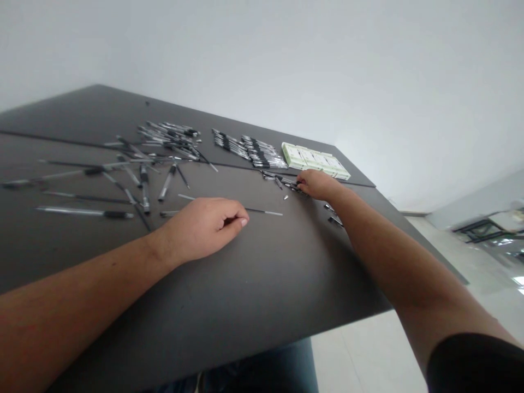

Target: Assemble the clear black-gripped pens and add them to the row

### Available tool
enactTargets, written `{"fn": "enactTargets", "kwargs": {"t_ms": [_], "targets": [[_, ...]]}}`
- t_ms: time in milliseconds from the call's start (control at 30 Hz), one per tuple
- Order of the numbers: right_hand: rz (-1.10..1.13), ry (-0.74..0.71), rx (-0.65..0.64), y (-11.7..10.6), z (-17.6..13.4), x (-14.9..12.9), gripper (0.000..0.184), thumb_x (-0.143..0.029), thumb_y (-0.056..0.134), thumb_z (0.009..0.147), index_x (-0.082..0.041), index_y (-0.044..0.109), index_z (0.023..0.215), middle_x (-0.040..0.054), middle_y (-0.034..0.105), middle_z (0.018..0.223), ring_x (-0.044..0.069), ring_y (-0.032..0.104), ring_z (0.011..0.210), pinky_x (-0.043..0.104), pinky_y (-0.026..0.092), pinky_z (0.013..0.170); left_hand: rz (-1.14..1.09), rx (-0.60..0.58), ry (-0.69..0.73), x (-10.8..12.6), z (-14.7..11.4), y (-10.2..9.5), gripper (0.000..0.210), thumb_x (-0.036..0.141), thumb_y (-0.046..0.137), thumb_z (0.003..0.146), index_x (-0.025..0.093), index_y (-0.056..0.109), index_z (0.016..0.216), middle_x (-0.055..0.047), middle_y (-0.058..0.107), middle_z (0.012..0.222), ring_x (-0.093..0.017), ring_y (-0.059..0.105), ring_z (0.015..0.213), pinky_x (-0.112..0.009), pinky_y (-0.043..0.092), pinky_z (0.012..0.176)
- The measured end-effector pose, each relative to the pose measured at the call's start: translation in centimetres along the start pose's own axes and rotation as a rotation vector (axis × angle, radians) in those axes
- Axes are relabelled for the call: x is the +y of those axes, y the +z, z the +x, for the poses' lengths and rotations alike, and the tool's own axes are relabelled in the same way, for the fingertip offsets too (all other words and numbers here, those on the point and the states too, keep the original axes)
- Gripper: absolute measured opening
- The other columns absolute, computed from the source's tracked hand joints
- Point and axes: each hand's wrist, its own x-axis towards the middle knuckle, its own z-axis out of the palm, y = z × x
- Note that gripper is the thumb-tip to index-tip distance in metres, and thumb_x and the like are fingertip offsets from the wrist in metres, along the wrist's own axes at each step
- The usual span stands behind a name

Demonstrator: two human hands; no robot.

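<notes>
My left hand (pixel 213 225) rests low over the table with its fingers curled in and the thumb against the forefinger; what it holds, if anything, is hidden. A thin pen refill (pixel 268 212) passes behind that hand, its ends showing on both sides. Whether the fingers touch it I cannot tell. Farther right, my right hand (pixel 317 184) reaches into a small heap of pen caps (pixel 279 182), fingertips pinched at a dark cap and partly hidden. A few more caps (pixel 335 221) lie beside the right forearm.
Loose pens and refills (pixel 167 136) spread over the left of the grey table (pixel 254 305). Two neat rows of pens (pixel 262 152) lie toward the back, beside pale green boxes (pixel 315 159). A seam crosses the tabletop, and a white wall (pixel 286 65) stands behind.
</notes>
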Motion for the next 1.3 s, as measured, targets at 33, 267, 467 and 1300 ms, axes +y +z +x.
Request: {"fn": "enactTargets", "kwargs": {"t_ms": [33,267,467,1300], "targets": [[0.002,-0.010,0.002,-0.2,0.0,-0.4,0.033,-0.029,0.063,0.106,-0.017,0.084,0.128,0.0160,0.083,0.129,0.029,0.076,0.117,0.033,0.052,0.096,0.004,0.004,0.006,0.0,0.0,0.0,0.032,0.038,0.053,0.102,0.024,0.082,0.101,-0.003,0.085,0.098,-0.022,0.079,0.091,-0.034,0.051,0.081],[0.037,-0.105,0.002,-1.3,-0.4,-3.5,0.030,-0.031,0.065,0.105,-0.016,0.084,0.124,0.0148,0.084,0.123,0.028,0.076,0.113,0.032,0.051,0.090,0.024,-0.003,0.017,0.2,0.1,-0.2,0.032,0.038,0.053,0.102,0.023,0.082,0.102,-0.003,0.085,0.098,-0.022,0.078,0.090,-0.034,0.051,0.081],[0.082,-0.184,0.015,-1.9,-0.9,-5.9,0.029,-0.034,0.067,0.104,-0.018,0.083,0.123,0.0117,0.084,0.120,0.026,0.076,0.109,0.031,0.049,0.088,0.040,0.007,0.039,0.3,0.0,-0.2,0.030,0.035,0.054,0.102,0.024,0.081,0.099,-0.003,0.085,0.094,-0.023,0.077,0.087,-0.034,0.050,0.078],[0.367,0.048,0.274,-5.6,-7.1,-6.5,0.033,-0.035,0.054,0.108,-0.018,0.078,0.124,0.0128,0.083,0.116,0.027,0.073,0.102,0.035,0.051,0.089,0.054,0.017,0.074,0.3,0.0,-0.2,0.026,0.031,0.057,0.100,0.023,0.081,0.098,-0.003,0.084,0.092,-0.022,0.077,0.084,-0.034,0.051,0.077]]}}
